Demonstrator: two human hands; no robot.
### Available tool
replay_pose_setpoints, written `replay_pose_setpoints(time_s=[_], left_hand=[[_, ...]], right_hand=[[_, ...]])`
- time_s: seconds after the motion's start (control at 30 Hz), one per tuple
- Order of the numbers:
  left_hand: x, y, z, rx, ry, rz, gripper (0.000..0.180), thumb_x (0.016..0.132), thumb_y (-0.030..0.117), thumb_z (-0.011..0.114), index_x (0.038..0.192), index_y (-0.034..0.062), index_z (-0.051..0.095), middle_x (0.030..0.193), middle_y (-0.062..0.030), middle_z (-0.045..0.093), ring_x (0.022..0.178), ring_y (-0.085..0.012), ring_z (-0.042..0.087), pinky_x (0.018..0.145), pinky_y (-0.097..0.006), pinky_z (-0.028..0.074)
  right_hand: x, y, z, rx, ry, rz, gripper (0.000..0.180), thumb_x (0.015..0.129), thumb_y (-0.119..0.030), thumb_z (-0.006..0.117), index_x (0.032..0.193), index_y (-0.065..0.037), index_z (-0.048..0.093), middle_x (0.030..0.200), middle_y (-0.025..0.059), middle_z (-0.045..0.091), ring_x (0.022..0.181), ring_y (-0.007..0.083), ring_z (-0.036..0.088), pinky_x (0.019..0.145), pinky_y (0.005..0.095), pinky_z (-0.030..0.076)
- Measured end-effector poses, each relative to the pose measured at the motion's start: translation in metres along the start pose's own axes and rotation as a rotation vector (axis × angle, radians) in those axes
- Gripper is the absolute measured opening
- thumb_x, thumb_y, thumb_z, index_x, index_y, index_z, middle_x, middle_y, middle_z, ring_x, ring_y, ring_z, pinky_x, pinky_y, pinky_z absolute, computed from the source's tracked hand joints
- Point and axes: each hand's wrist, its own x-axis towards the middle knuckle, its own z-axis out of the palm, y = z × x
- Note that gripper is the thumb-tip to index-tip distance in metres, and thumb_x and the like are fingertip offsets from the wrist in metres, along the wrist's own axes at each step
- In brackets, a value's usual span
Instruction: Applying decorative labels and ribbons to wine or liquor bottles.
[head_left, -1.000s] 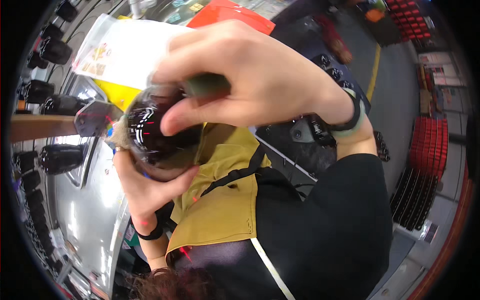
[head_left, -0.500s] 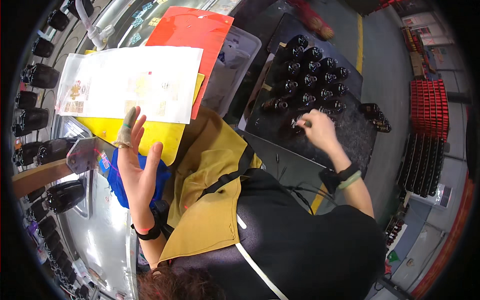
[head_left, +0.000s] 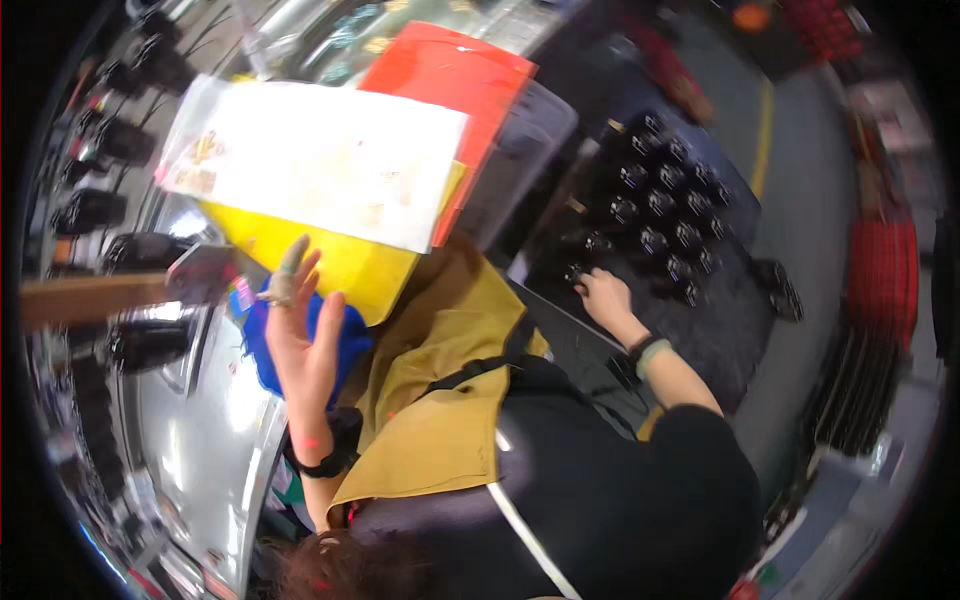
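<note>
While the left hand (head_left: pixel 306 350) is loosely spread and empty before a blue cloth (head_left: pixel 350 345), the right hand (head_left: pixel 606 302) curls partway at a dark bottle (head_left: pixel 573 272) by its fingertips; blur hides whether it grips. A steady hold at the neck, lifting straight and clear of the clustered bottles (head_left: pixel 670 205) beyond that hand, would serve best. Glossy and near-black, the bottle catches small highlights, its outline soft.
</note>
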Motion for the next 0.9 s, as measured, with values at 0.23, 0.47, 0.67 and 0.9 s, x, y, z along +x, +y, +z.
replay_pose_setpoints(time_s=[0.23,0.47,0.67,0.9], left_hand=[[-0.02,-0.01,-0.035,0.068,0.382,0.176,0.055,0.09,0.003,0.077,0.142,0.0011,0.06,0.144,-0.0161,0.062,0.129,-0.0243,0.061,0.106,-0.036,0.05],[-0.029,-0.068,-0.176,0.328,1.125,0.189,0.086,0.083,0.012,0.088,0.154,-0.001,0.04,0.152,-0.0175,0.05,0.138,-0.03,0.051,0.115,-0.044,0.043],[0.025,-0.122,-0.265,0.27,0.945,0.225,0.108,0.068,0.028,0.099,0.154,0.0001,0.039,0.144,-0.0165,0.056,0.127,-0.0251,0.058,0.109,-0.036,0.047],[-0.008,-0.093,-0.251,-0.066,0.922,0.138,0.054,0.079,0.014,0.089,0.125,-0.0031,0.066,0.112,-0.0107,0.073,0.098,-0.0167,0.07,0.088,-0.032,0.056]], right_hand=[[0.025,-0.026,-0.089,0.249,0.074,-0.024,0.008,0.091,-0.011,0.075,0.097,-0.006,0.074,0.095,0.013,0.068,0.085,0.0344,0.068,0.074,0.0438,0.054],[0.1,-0.184,-0.191,0.47,0.172,-0.585,0.012,0.091,0.004,0.071,0.103,-0.001,0.071,0.089,0.0105,0.063,0.071,0.0235,0.059,0.065,0.0346,0.048],[0.135,-0.286,-0.219,0.482,0.217,-1.107,0.025,0.078,0.006,0.077,0.1,-0.004,0.073,0.092,0.0108,0.067,0.081,0.0305,0.067,0.069,0.0387,0.053],[0.132,-0.353,-0.219,0.581,0.075,-1.297,0.029,0.078,-0.001,0.082,0.106,-0.007,0.075,0.094,0.009,0.069,0.083,0.0291,0.068,0.071,0.0398,0.054]])
